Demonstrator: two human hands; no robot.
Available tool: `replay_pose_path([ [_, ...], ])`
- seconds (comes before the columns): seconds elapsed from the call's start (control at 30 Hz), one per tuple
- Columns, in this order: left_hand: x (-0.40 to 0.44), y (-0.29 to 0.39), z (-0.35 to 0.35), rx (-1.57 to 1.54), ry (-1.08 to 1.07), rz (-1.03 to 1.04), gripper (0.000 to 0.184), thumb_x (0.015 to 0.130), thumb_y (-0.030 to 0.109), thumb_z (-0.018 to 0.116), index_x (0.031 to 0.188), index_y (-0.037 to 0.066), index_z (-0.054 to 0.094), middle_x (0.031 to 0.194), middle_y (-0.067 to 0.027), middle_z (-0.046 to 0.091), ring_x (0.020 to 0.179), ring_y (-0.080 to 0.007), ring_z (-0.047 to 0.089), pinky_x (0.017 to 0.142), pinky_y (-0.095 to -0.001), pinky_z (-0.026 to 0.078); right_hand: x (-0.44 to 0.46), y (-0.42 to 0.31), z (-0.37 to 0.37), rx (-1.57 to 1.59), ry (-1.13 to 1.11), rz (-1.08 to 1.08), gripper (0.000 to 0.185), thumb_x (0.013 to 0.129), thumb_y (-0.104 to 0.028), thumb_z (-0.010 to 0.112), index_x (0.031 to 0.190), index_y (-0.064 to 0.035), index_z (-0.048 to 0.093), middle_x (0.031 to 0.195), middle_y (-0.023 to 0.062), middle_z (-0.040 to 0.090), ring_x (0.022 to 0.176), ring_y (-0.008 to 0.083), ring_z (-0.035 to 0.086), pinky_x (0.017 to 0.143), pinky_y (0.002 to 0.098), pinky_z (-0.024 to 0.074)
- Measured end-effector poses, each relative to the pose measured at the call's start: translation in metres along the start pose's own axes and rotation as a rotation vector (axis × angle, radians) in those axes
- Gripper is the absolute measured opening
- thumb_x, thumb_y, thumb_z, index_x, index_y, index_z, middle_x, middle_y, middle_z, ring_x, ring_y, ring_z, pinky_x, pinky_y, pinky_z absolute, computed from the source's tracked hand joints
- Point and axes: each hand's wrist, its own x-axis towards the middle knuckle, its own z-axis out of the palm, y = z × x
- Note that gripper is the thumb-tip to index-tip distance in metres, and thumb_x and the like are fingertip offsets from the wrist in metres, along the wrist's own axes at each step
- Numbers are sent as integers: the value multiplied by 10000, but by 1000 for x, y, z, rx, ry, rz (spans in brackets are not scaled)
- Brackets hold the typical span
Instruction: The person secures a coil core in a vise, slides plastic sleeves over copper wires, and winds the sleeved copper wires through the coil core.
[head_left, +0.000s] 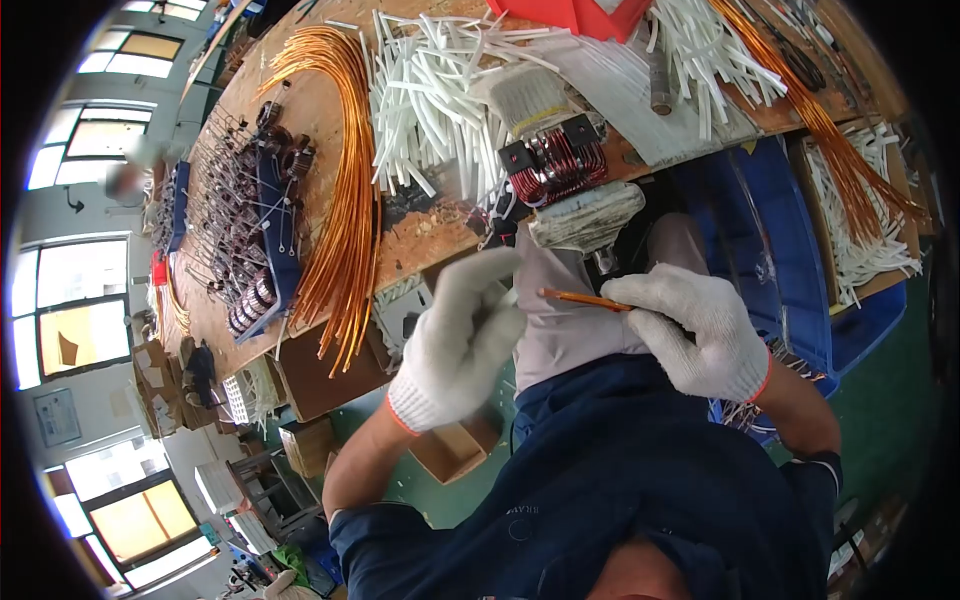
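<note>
My right hand [700, 325], in a white knitted glove, is closed around a short bundle of orange copper wires [580, 297], whose ends point left. Facing it across my lap, my left hand [465, 335] wears the same kind of glove. Its fingers are bent and slightly blurred, with what looks like a short white tube [510, 297] pinched at the tips. Just above the hands, a coil [556, 165] of dark red wire with black end blocks rests at the bench edge, between two pads wrapped in whitish cloth [588, 218].
Loose white tubes [430, 100] lie heaped on the wooden bench [420, 235]. Left of them runs a long bundle of copper wires [345, 190], then a blue tray [275, 220] with finished-looking coils. A red bin [590, 15] stands behind. At right are blue crates [745, 220] and a tube-filled box [860, 200].
</note>
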Motion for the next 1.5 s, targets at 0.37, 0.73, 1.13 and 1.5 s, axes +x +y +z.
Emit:
replay_pose_path([
  [0.37,10,-3,3,66,-104,125,254,972,24,710,1224,2,708,913,-98,647,766,-203,658,714,-317,533,-4,6,2,35,-49,22,305,910,62,710,1205,-11,743,890,120,727,719,214,711,641,316,555],
  [0.73,11,4,-1,333,-142,228,270,882,25,724,1150,51,738,872,-97,662,737,-266,668,644,-374,526,4,-1,-10,-124,-206,7,278,858,5,799,1134,-18,773,801,112,688,615,242,670,549,327,509],
  [1.13,33,4,-47,950,-188,415,170,867,187,792,975,88,705,769,-82,597,688,-301,658,596,-422,524,-26,13,-10,-186,-101,6,263,938,-71,753,1188,-17,694,913,167,729,775,333,742,660,407,581],
  [1.5,48,18,78,784,-262,1045,120,800,207,691,847,98,708,751,-36,601,696,-206,678,530,-344,521,-78,-13,-5,-171,-57,265,199,917,50,681,1110,44,726,801,159,728,688,269,758,624,340,576],
])
